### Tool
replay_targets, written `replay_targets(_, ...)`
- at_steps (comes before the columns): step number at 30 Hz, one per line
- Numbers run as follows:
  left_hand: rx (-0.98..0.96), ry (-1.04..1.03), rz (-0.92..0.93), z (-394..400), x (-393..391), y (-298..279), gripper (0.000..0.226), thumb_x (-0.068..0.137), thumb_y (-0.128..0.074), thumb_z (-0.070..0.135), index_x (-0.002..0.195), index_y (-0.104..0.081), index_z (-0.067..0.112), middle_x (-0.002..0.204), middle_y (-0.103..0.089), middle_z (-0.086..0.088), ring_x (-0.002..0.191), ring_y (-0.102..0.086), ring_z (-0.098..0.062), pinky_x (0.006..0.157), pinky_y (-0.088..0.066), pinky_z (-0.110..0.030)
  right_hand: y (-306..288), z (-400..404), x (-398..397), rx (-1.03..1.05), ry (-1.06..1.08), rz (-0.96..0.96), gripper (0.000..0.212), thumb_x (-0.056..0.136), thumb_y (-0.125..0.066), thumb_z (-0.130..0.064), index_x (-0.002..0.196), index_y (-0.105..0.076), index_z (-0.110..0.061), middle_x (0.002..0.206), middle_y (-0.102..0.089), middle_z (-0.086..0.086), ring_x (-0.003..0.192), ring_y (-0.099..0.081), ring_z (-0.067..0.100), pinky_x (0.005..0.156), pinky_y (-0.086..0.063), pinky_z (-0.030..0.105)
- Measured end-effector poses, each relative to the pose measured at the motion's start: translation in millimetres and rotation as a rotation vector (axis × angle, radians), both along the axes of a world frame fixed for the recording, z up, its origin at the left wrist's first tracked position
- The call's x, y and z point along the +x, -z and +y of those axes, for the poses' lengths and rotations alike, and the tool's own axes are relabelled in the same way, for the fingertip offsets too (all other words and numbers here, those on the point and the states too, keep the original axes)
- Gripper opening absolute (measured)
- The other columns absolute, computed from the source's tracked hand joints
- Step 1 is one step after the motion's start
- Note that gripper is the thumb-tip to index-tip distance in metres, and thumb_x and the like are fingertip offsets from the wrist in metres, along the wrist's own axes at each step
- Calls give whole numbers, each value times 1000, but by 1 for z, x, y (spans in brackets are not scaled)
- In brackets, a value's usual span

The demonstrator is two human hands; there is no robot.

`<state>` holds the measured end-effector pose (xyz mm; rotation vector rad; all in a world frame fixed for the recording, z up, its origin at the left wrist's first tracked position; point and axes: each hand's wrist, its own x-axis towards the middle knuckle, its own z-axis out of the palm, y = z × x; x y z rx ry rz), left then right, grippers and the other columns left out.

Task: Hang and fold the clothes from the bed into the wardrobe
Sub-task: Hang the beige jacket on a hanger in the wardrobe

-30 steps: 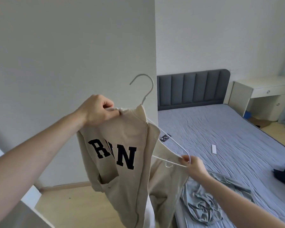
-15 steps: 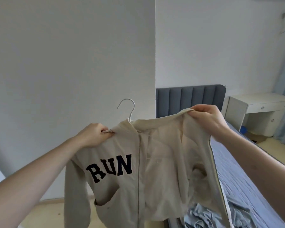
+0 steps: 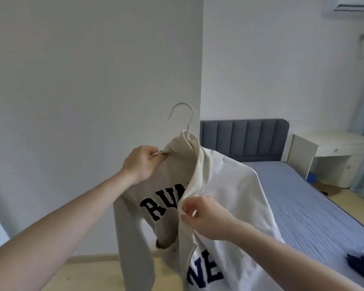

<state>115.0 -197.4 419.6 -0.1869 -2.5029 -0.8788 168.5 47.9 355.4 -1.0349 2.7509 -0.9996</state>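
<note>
Cream jacket [image 3: 229, 185] (dark lettering) on white hanger [image 3: 184, 114], held aloft beside bed [image 3: 303, 196]. Left hand [image 3: 142, 164] fingers pinch its shoulder. Right hand [image 3: 204, 217] fingers grip the zip edge.

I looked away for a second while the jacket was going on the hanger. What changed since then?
The right hand left the hanger's end, spread the far shoulder, then dropped to pinch the jacket front edge by the zipper. The jacket now sits on both hanger arms. The left hand kept its shoulder grip.
</note>
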Motion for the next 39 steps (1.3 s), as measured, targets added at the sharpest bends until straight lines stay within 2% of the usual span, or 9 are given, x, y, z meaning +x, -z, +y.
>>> replay_targets(2, -71, -7, 43, 10, 4, 0, 57, 85, -49, 70, 57, -35, 22, 47, -37, 10, 47, -34, -9, 51, -23, -31, 5, 5, -4, 57, 11, 21, 5, 91, -63, -34, 90, -67, -32, 87, -68, -18, 76, -63, 2, 75, -48, 22)
replay_targets(5, -140, -30, 87, 9, 8, 0, 58, 84, -49, 73, 59, -38, 22, 49, -41, 8, 49, -38, -10, 49, -24, -31, 5, 26, -4, 62, 45, 5, 21, 87, -64, -43, 106, -71, -38, 94, -71, -23, 75, -67, -1, 79, -54, 20)
replay_targets(12, -195, -95, 40, -15, 16, 6, 59, 80, -47, 76, 64, -41, 19, 51, -42, 7, 51, -40, -11, 50, -28, -33, -19, 86, -24, -293, 342, 320, 11, 86, -74, -31, 86, -68, -41, 86, -68, -25, 77, -65, 2, 61, -46, 13)
replay_targets(17, -208, -77, 12, -22, 24, 18, 60, 82, -53, 74, 65, -41, 18, 50, -38, 7, 49, -37, -10, 52, -29, -33, -13, 101, -53, 13, 306, 238, 30, 92, -65, -54, 119, -59, -44, 113, -56, -28, 101, -53, 0, 85, -41, 26)
replay_targets(20, -210, -89, 11, -24, 29, 24, 64, 83, -53, 75, 69, -42, 14, 55, -41, 2, 51, -39, -12, 52, -32, -34, -1, 97, -65, 55, 182, 44, 26, 98, -56, -52, 94, -69, -30, 86, -68, -17, 83, -59, 4, 80, -49, 33)
replay_targets(23, -188, -112, 2, -28, 37, 28, 61, 81, -54, 73, 67, -43, 14, 60, -45, -1, 55, -43, -15, 53, -33, -35, 9, 89, -74, 29, 48, 6, 44, 103, -52, -41, 75, -54, -7, 64, -47, -5, 60, -41, 9, 62, -38, 34)
replay_targets(26, -127, -149, -14, -32, 48, 33, 59, 80, -58, 68, 63, -40, 15, 55, -38, 2, 52, -36, -11, 53, -31, -35, 14, 76, -75, -108, -77, -62, 43, 104, -54, -29, 69, -40, -9, 63, -35, -11, 58, -34, 6, 56, -28, 28)
replay_targets(31, -143, -337, -112, -45, 72, 41, 50, 83, -65, 59, 63, -44, 18, 54, -46, 4, 54, -44, -16, 55, -35, -35, 23, 42, -79, -295, -197, -220, 39, 104, -57, -21, 71, -41, -8, 66, -36, -6, 62, -36, 11, 58, -28, 33)
replay_targets(39, -16, -574, -169, -52, 138, 74, 19, 76, -62, 63, 83, -63, 45, 93, -64, 27, 93, -58, 10, 77, -46, -20, 43, 1, -78, -314, -341, -231, 41, 101, -61, -22, 68, -43, -8, 62, -33, -11, 60, -32, 6, 52, -25, 26)
